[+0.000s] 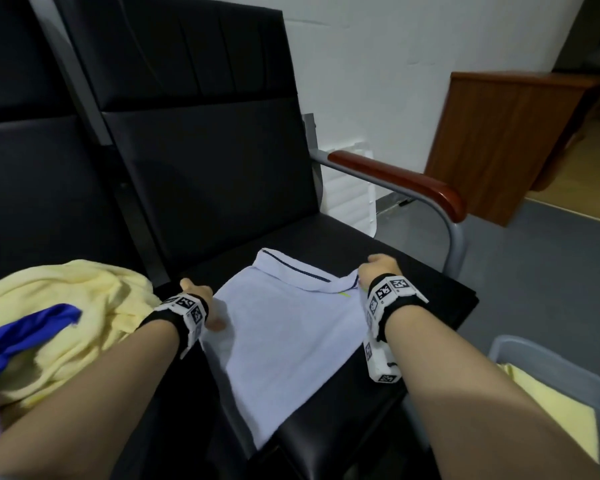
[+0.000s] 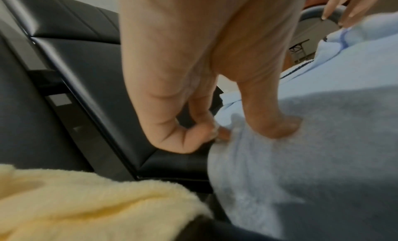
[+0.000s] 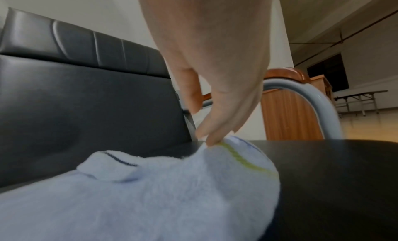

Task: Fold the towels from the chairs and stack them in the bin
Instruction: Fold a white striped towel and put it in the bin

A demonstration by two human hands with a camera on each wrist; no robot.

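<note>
A pale blue towel (image 1: 284,334) with a dark stripe lies spread on the black chair seat (image 1: 430,292), its far edge turned over. My left hand (image 1: 201,303) is at the towel's left edge. In the left wrist view the thumb of this hand (image 2: 241,132) presses on top of the towel (image 2: 323,159) while the fingers curl under its edge. My right hand (image 1: 374,271) pinches the far right corner. In the right wrist view the fingertips of that hand (image 3: 208,137) lift the corner of the towel (image 3: 150,193) slightly, beside a yellow-green stripe. A grey bin (image 1: 551,362) stands at the lower right.
A crumpled yellow towel (image 1: 66,306) lies on the left chair with a blue cloth (image 1: 25,337) on it. Inside the bin is a yellow towel (image 1: 551,410). The chair's wooden armrest (image 1: 395,178) on a grey metal frame borders the seat on the right. A wooden cabinet (image 1: 499,140) stands beyond.
</note>
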